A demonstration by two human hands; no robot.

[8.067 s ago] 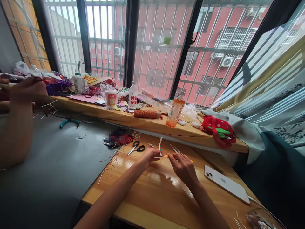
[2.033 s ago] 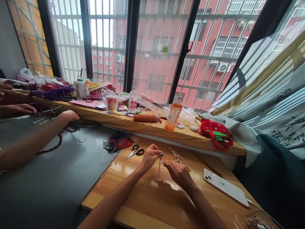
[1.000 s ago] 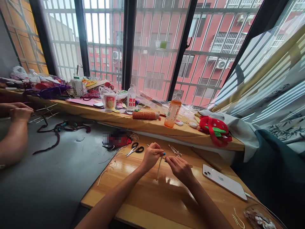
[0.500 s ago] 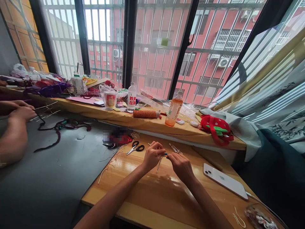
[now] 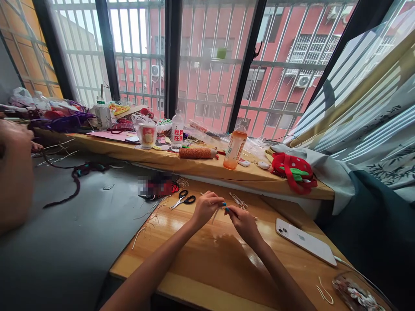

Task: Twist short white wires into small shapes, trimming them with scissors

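My left hand [image 5: 206, 208] and my right hand [image 5: 242, 222] meet over the wooden table [image 5: 207, 263], fingertips almost touching. Both pinch a thin pale strip [image 5: 216, 214] that hangs a little below the left fingers. The fingers of both hands are curled closed. A few more thin strips [image 5: 238, 200] lie on the table just beyond the right hand. Black-handled scissors [image 5: 183, 200] lie left of my left hand.
A white phone [image 5: 304, 241] lies to the right. The sill [image 5: 207, 168] holds an orange thread spool [image 5: 197, 153], an orange drink bottle [image 5: 235, 150], a water bottle [image 5: 177, 136], a cup [image 5: 147, 134] and a strawberry pouch [image 5: 294, 172]. Another person's arm [image 5: 14, 172] is at the left over a grey surface with a dark cord [image 5: 76, 181].
The strip hung straight down from my left fingers a second ago; now it is drawn up between both hands. The other person's arm rose closer to the camera.
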